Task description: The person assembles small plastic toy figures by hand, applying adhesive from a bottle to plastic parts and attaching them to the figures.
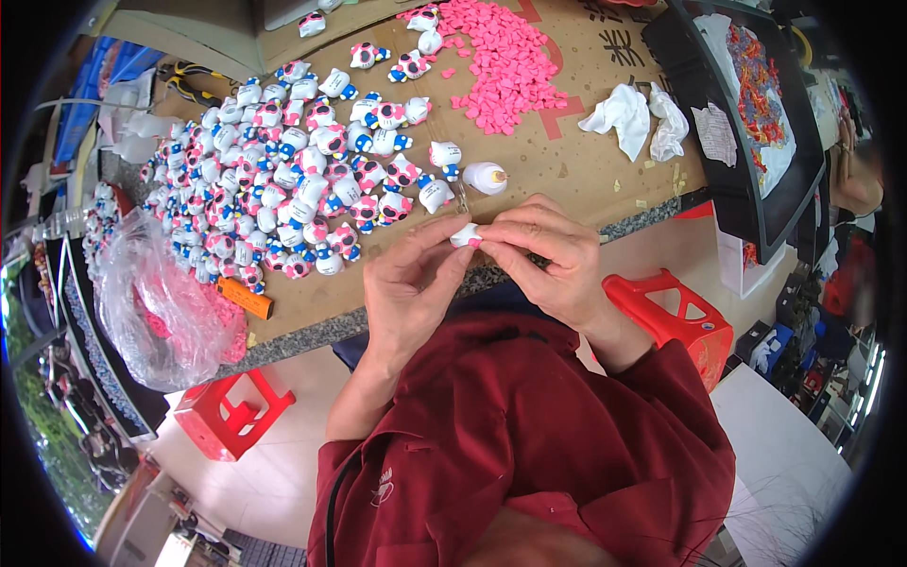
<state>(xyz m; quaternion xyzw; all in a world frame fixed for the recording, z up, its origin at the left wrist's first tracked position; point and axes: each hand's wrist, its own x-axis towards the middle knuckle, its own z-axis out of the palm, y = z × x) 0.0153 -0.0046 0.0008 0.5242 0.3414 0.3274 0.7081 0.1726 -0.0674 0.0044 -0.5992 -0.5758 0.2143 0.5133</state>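
Between my two hands, just over the table's near edge, is a small white figurine (463, 235) with a pink patch. Thumb and fingers of my left hand (408, 279) pinch it from the left. My right hand (553, 253) closes on its right side, fingertips pressed at the pink part; whether they also grip a separate piece is hidden. Just beyond my fingers stands a small white bottle (485, 178) with a narrow tip. A big heap of white, pink and blue figurines (283, 170) spreads to the left. Farther back lies a pile of small pink pieces (496, 66).
Crumpled white tissues (619, 121) lie right on the cardboard-covered table (567, 180). A black tray (756, 180) stands at far right. On the left are a clear plastic bag (161, 293), an orange box cutter (244, 298) and pliers (194, 85). Red stools (675, 317) stand below.
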